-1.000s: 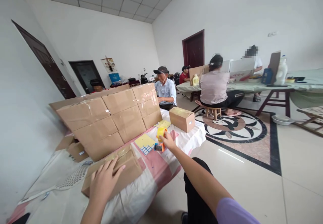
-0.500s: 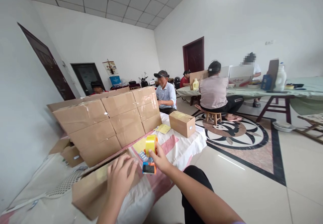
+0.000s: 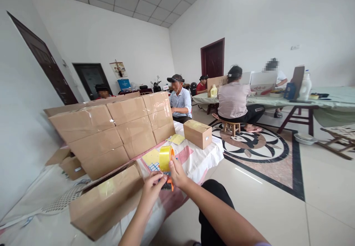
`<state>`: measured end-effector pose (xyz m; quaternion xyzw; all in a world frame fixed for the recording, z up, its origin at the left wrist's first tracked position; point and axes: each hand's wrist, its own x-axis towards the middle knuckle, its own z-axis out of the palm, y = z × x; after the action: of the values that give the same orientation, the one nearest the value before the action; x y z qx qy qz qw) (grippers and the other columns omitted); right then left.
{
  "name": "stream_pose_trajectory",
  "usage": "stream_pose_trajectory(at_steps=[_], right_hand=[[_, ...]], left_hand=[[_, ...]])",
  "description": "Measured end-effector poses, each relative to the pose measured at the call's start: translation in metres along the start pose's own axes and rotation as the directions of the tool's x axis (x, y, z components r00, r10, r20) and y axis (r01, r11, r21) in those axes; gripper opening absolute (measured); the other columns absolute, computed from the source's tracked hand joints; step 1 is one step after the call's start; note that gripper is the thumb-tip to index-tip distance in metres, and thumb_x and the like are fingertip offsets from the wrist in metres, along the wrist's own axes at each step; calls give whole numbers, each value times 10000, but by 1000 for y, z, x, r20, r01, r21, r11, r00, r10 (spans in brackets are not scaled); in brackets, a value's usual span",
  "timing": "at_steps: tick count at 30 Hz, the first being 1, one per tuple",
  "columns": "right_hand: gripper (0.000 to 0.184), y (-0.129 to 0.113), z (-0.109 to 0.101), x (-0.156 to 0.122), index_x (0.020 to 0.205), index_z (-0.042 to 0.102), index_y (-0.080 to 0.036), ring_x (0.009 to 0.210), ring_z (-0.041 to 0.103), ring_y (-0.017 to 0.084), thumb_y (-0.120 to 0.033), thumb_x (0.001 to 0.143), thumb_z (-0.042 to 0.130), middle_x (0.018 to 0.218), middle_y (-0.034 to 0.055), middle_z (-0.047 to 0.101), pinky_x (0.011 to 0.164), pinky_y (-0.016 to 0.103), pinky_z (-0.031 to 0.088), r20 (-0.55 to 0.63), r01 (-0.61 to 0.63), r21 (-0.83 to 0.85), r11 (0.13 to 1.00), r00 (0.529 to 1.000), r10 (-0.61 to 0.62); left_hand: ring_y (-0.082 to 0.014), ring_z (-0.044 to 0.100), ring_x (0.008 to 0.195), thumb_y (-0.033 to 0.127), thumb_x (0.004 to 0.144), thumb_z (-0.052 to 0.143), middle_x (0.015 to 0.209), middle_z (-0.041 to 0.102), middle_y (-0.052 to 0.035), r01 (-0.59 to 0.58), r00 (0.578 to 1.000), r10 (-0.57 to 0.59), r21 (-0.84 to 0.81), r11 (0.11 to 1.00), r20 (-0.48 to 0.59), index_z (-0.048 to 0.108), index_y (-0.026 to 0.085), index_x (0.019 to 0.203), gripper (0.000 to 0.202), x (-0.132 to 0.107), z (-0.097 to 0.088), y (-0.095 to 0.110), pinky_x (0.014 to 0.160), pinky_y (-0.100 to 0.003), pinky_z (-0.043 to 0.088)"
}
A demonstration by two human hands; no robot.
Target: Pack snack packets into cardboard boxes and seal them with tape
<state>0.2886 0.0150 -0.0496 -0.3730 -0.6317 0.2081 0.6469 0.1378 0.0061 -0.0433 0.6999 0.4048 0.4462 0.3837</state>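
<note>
My right hand [image 3: 178,172] is closed around the handle of a tape dispenser that carries a roll of yellow tape [image 3: 165,158]. The dispenser's orange and dark lower end [image 3: 169,185] shows just below the roll. Thumb and fingers of my left hand [image 3: 152,188] are pinched together at that end; whatever is between them is too small to make out. A long cardboard box [image 3: 107,200] lies to the left of my left hand, with a shiny patch on its upper face.
Stacked cardboard boxes [image 3: 111,137] rise behind the long box. A single carton [image 3: 198,134] sits on the cloth-covered surface [image 3: 191,164] by its right edge. One person [image 3: 180,101] sits beyond the stack; others sit around a green-covered table [image 3: 327,96]. A small box [image 3: 72,167] stands at left.
My left hand has left the long box and moved right to the dispenser, its spread fingers now pinched. The dispenser has turned slightly in my right hand. The view has shifted a little.
</note>
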Motion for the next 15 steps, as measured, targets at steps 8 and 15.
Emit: stream_pose_trajectory(at_steps=[8, 15], right_hand=[[481, 25, -25, 28, 784, 474, -243, 683, 502, 204, -600, 1012, 246, 723, 29, 527, 681, 351, 436, -261, -35, -208, 978, 965, -21], [483, 21, -22, 33, 816, 507, -232, 748, 554, 215, -603, 1007, 264, 785, 50, 574, 683, 342, 470, -418, -196, 3, 981, 891, 179]], left_hand=[[-214, 681, 812, 571, 746, 739, 828, 731, -83, 169, 985, -165, -181, 969, 42, 741, 142, 811, 434, -12, 10, 37, 787, -304, 546], [-169, 651, 553, 574, 667, 797, 717, 742, -116, 390, 916, -352, -223, 893, 191, 724, 108, 784, 486, -19, 29, 9, 576, -290, 536]])
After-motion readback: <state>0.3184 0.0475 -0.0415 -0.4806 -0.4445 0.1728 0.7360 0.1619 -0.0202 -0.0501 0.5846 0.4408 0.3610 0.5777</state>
